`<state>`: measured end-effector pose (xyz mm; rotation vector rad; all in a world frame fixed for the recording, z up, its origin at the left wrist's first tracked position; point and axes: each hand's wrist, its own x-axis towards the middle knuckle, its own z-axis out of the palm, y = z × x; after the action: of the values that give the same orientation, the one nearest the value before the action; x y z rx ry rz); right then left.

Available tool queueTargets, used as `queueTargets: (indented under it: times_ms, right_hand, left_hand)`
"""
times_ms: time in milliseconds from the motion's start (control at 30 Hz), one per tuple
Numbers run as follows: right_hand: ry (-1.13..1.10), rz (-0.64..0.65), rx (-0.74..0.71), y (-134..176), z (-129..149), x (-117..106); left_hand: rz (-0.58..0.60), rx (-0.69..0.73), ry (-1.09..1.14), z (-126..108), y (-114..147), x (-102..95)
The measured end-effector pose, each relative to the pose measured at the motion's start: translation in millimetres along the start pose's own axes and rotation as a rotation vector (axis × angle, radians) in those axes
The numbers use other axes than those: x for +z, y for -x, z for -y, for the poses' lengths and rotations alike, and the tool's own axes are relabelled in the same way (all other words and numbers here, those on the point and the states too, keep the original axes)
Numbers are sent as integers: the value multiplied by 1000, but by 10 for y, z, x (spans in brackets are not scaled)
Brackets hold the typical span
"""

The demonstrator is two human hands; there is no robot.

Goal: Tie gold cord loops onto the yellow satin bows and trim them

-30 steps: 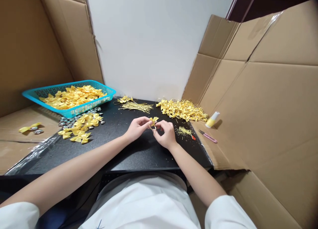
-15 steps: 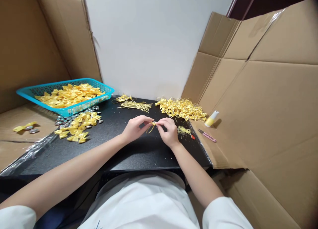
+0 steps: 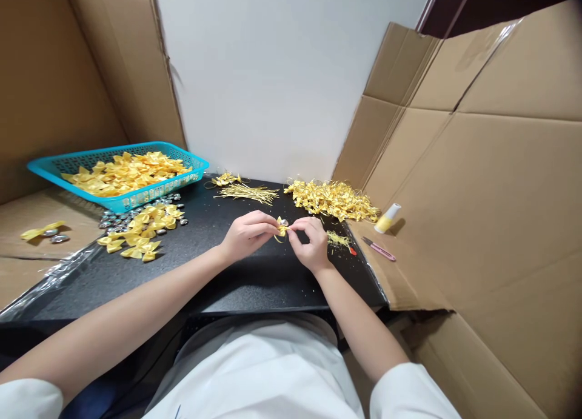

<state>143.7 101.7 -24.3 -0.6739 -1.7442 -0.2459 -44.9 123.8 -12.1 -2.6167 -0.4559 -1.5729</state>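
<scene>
Between my two hands, above the black tabletop (image 3: 218, 285), is a small yellow ribbon bow (image 3: 282, 230) with a shiny silvery piece at its middle. My left hand (image 3: 251, 234) pinches its left side between thumb and fingers. From the right, my right hand (image 3: 310, 240) pinches the bow's other side with thumb and forefinger. A thin yellow loop hangs below the bow. Behind the hands lies a bundle of gold ties (image 3: 250, 193). A heap of yellow bows with ties (image 3: 334, 199) sits to the back right.
At the left, a blue basket (image 3: 122, 202) holds many yellow bows. Loose bows (image 3: 140, 247) and silvery beads (image 3: 109, 220) lie before it. On the right are thread scraps (image 3: 337, 239), pink thread snips (image 3: 379, 249) and a yellow-and-white bottle (image 3: 388, 219). Cardboard walls (image 3: 509, 194) stand at both sides.
The bow has turned between my fingers, so more of its yellow ribbon and silvery middle show. My left fingers have closed closer together. Both hands stay in nearly the same place.
</scene>
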Motion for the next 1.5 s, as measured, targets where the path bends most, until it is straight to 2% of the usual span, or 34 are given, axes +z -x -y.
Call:
queueTargets:
  times_ms: [67, 167, 300, 400, 600, 767, 1000, 1133, 1300, 1500]
  right_hand:
    - [-1, 2, 8, 0, 5, 4]
    - [38, 17, 3, 7, 7, 7]
    - [122, 29, -89, 24, 5, -4]
    - [162, 33, -157, 35, 5, -10]
    - [199, 25, -96, 46, 7, 19]
    - [217, 30, -13, 36, 20, 47]
    - [191, 26, 52, 41, 10, 90]
    - [163, 25, 82, 35, -3, 84]
    - [186, -69, 71, 19, 52, 30]
    - [214, 24, 50, 31, 77, 66]
  left_hand:
    - [-26, -62, 10, -28, -4, 4]
    - [-79, -295, 102, -84, -4, 22]
    - [34, -698, 422, -135, -20, 54]
    - [64, -827, 588, -146, -60, 66]
    - [58, -818, 579, -141, -77, 84]
    - [55, -739, 468, -112, -16, 114]
    - [108, -674, 366, -122, -31, 102]
    - [123, -716, 434, -122, -25, 124]
    - [49, -807, 512, -87, 6, 157]
    - [28, -848, 559, -60, 3, 159]
